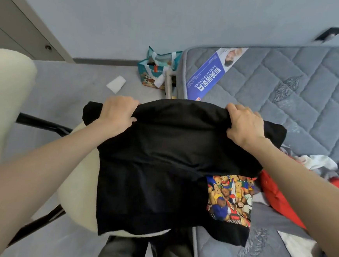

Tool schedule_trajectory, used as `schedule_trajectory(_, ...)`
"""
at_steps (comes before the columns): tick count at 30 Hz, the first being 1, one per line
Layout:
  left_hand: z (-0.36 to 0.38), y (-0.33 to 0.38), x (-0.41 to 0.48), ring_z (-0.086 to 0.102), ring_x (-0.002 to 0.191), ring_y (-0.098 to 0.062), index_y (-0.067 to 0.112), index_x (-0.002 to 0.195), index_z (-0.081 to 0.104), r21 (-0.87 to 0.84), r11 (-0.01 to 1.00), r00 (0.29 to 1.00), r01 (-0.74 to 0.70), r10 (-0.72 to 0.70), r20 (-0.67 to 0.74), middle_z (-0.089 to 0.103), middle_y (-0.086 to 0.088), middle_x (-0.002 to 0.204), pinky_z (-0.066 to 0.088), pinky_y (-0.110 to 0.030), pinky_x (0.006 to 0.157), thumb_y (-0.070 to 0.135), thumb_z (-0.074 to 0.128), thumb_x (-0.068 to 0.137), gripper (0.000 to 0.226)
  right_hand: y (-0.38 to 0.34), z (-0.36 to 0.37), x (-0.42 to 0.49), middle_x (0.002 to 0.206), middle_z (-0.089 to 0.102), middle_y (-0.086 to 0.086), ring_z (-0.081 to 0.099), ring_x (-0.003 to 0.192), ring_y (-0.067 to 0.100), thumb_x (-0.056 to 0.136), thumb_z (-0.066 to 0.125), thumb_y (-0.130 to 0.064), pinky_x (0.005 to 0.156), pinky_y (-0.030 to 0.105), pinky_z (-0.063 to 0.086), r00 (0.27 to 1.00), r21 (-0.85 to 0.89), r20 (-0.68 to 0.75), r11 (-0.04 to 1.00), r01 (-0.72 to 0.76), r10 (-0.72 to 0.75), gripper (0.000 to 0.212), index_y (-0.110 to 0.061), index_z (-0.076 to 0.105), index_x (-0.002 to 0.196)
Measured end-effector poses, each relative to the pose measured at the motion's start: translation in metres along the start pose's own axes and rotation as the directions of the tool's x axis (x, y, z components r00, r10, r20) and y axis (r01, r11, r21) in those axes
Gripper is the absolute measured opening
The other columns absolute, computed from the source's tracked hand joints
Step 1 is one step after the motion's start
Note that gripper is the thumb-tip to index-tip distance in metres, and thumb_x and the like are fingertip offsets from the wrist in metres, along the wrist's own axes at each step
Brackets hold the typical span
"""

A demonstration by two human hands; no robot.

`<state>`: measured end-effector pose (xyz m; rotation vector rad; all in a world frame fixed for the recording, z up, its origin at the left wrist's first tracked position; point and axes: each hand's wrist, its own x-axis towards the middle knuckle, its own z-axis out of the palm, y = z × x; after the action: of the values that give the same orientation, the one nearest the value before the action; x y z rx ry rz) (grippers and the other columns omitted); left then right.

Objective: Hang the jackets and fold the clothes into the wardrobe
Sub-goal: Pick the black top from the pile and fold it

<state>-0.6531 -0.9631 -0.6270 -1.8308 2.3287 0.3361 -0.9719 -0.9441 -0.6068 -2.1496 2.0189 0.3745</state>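
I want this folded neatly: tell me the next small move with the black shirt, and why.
Probably lower the black shirt flat onto the mattress. The left hand and right hand each grip its top edge and it hangs in the air, unfolded; a flat surface would steady the fold.

A single wide-angle view looks forward and steeply down from the person's head. It stands over the bed's (289, 87) left edge, close above the left hand (117, 112), right hand (244, 124) and shirt (162, 158). Floor (76, 84) shows left of the bed, and wall (173, 17) beyond it.
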Motion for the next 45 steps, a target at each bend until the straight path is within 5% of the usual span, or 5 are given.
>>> schedule_trajectory(12, 0.036, 0.004, -0.091, 0.056, 0.100, -0.024, 0.029, 0.149, 0.028, 0.072, 0.985, 0.987, -0.154, 0.156, -0.023, 0.062, 0.000, 0.107, 0.035, -0.036, 0.091, 0.008, 0.068, 0.077, 0.085, -0.006, 0.024, -0.099, 0.082, 0.056, 0.012, 0.058, 0.074, 0.036, 0.057, 0.072, -0.002, 0.061, 0.041, 0.041, 0.965, -0.030, -0.192, 0.984, 0.177, -0.180, 0.040, -0.007, 0.057, 0.094)
schedule_trajectory(19, 0.096, 0.008, -0.167, 0.052, 0.088, -0.015, 0.041, 0.137, -0.036, 0.204, 0.935, 0.922, -0.289, 0.215, 0.322, 0.046, 0.013, 0.077, -0.010, -0.057, 0.112, 0.018, 0.065, 0.077, 0.120, -0.027, 0.094, -0.177, 0.114, 0.050, -0.002, 0.054, 0.104, 0.023, 0.076, 0.067, -0.031, 0.089, 0.039, 0.040, 0.925, -0.084, 0.332, 0.971, 0.223, -0.183, 0.063, -0.022, 0.035, 0.131)
schedule_trajectory(30, 0.143, 0.042, -0.227, 0.058, 0.093, -0.017, 0.035, 0.151, 0.000, 0.041, 0.985, 0.907, -0.170, 0.141, 0.396, 0.058, 0.012, 0.074, -0.001, -0.063, 0.110, 0.062, 0.043, 0.083, 0.085, -0.054, 0.113, -0.202, 0.124, 0.035, 0.011, 0.030, 0.121, 0.035, 0.082, 0.060, -0.019, 0.108, 0.068, 0.019, 0.750, -0.039, 0.650, 0.991, -0.125, 0.121, 0.054, -0.017, 0.034, 0.129)
schedule_trajectory(34, 0.133, 0.071, -0.209, 0.058, 0.088, -0.017, 0.022, 0.111, 0.068, -0.182, 0.971, 0.974, -0.158, 0.123, -0.188, 0.060, 0.003, 0.092, 0.034, -0.043, 0.098, 0.042, 0.048, 0.090, 0.036, -0.082, 0.104, -0.189, 0.119, 0.051, 0.011, 0.045, 0.114, 0.035, 0.081, 0.054, -0.014, 0.103, 0.048, 0.034, 0.962, 0.251, 0.200, 0.940, -0.231, 0.184, 0.038, -0.009, 0.048, 0.118)
schedule_trajectory(45, 0.201, 0.112, -0.145, -0.008, 0.145, -0.041, 0.042, 0.151, 0.004, -0.130, 0.973, 0.979, 0.190, -0.198, -0.053, -0.001, 0.003, 0.161, -0.005, -0.076, 0.100, 0.055, 0.023, 0.096, 0.059, -0.063, 0.203, -0.157, 0.162, 0.001, -0.004, 0.000, 0.149, 0.025, 0.099, 0.027, -0.051, 0.118, 0.052, -0.005, 0.997, 0.098, 0.008, 0.992, 0.076, -0.077, 0.058, -0.041, 0.007, 0.152)
